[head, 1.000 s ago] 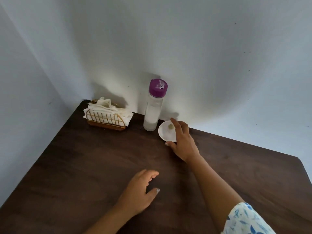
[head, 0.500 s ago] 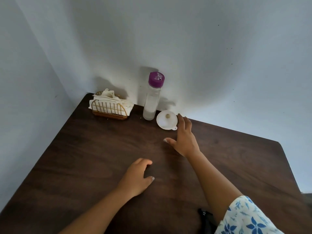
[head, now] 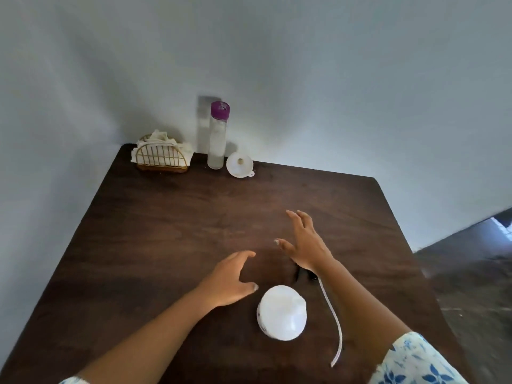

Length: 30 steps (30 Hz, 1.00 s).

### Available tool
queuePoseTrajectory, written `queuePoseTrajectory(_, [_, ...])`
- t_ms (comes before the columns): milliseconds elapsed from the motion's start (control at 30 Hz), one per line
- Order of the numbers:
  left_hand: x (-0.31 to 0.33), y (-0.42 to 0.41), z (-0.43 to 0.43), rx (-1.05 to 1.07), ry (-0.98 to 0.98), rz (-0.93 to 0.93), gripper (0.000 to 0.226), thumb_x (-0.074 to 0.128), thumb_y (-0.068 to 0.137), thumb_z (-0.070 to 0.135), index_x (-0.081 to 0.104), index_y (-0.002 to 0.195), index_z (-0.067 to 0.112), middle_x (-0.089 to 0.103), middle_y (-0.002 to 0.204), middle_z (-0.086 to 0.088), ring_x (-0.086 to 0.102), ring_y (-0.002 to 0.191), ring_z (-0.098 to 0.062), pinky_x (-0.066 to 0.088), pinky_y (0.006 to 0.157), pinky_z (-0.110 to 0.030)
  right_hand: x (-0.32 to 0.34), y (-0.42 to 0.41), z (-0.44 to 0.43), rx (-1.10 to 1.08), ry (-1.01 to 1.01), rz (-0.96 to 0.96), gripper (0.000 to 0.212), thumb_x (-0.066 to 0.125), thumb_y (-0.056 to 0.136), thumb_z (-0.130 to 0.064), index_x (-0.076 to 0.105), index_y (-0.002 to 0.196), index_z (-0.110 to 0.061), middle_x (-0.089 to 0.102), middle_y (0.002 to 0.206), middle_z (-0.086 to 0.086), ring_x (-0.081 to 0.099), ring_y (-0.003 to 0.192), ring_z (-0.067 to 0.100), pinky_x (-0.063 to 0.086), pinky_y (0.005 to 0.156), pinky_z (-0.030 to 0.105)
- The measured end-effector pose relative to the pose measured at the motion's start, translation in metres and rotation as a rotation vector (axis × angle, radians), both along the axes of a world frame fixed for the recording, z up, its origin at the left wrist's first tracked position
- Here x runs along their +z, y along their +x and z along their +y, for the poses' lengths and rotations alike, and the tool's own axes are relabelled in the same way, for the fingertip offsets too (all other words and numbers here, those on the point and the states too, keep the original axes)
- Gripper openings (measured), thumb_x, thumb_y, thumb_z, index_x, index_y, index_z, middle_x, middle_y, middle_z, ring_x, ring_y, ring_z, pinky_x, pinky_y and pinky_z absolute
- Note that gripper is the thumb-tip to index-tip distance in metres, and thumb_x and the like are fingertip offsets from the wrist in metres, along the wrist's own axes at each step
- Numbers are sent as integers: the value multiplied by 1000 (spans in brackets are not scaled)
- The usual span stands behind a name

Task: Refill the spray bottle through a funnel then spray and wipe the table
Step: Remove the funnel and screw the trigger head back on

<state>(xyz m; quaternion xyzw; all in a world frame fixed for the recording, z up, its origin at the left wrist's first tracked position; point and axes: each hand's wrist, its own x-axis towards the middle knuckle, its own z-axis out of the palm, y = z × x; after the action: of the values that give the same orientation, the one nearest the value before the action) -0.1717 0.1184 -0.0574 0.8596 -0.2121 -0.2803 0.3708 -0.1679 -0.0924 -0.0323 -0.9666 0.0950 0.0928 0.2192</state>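
A white spray bottle body (head: 282, 312) stands near the front of the dark wooden table (head: 171, 231). Its black spray head (head: 302, 274) with a long white tube (head: 333, 322) lies beside it, partly under my right wrist. My left hand (head: 231, 278) hovers open just left of the bottle. My right hand (head: 303, 241) hangs open above the table, fingers spread, holding nothing. A white funnel (head: 240, 164) lies at the back by the wall. Next to it stands a clear water bottle with a purple cap (head: 217, 137).
A gold wire holder with white cloths (head: 160, 156) sits in the back left corner. Walls close the table at the back and left. The table's right edge drops to a dark floor (head: 471, 273).
My right hand has drawn back from the funnel toward the middle of the table. The view has tilted down, bringing the spray bottle and its spray head into sight.
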Motion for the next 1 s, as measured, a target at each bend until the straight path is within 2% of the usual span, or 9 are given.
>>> queuePoseTrajectory(167, [12,-46,-5,-153,-26,-14,74,69,79,31,28,141,30,30,149,9,32,134,-13,32,105,-28,8,-68,-11,-130,-47,21,59,51,93,-39,27,144,-20,17,153,4,38,132,26,35,106,37])
queuePoseTrajectory(300, [12,-73,-12,-219,-79,-68,77,70,77,33,28,141,26,32,147,9,32,131,-12,30,100,-20,0,-115,-13,-215,-36,51,56,51,93,-36,29,142,-19,24,150,4,48,124,25,40,101,37])
queuePoseTrajectory(433, [6,-89,-21,-158,-94,-118,79,69,77,35,25,142,25,35,145,7,36,129,-15,34,99,-23,-17,-145,-15,-247,-45,119,58,52,92,-35,28,142,-17,29,148,6,42,128,27,38,103,38])
queuePoseTrajectory(567, [5,-96,-27,-83,-112,-120,80,67,80,33,20,144,28,36,144,8,36,130,-16,33,101,-25,-31,-146,-23,-277,-31,160,59,53,92,-35,28,143,-17,31,148,7,41,130,27,37,104,37])
queuePoseTrajectory(700, [2,-96,-37,31,-123,-141,72,66,80,36,29,141,33,45,135,5,42,123,-18,36,102,-32,-37,-130,-33,-255,-27,160,60,54,91,-36,28,141,-17,36,144,10,42,128,28,38,101,38])
queuePoseTrajectory(767, [-2,-99,-46,128,-118,-167,63,66,79,41,38,136,36,50,126,4,45,116,-20,38,99,-35,-41,-122,-39,-222,-25,183,64,55,90,-37,25,143,-16,33,145,11,41,128,30,38,101,39])
queuePoseTrajectory(833, [-5,-102,-52,200,-87,-196,52,64,81,41,47,130,34,52,120,3,45,112,-22,39,97,-35,-46,-116,-44,-181,-24,180,66,55,90,-35,23,145,-17,23,151,13,35,133,31,35,105,40])
queuePoseTrajectory(933, [-6,-105,-56,232,-63,-213,44,63,83,39,54,123,25,54,118,1,47,110,-22,40,95,-37,-54,-108,-51,-104,-30,196,63,52,92,-34,19,147,-29,6,156,14,24,138,36,30,109,44])
queuePoseTrajectory(1000, [-5,-106,-56,248,-57,-184,45,63,81,41,55,122,23,54,116,2,47,109,-20,41,94,-37,-60,-102,-54,-55,-51,229,60,48,94,-34,19,146,-34,4,157,15,21,138,39,29,110,46])
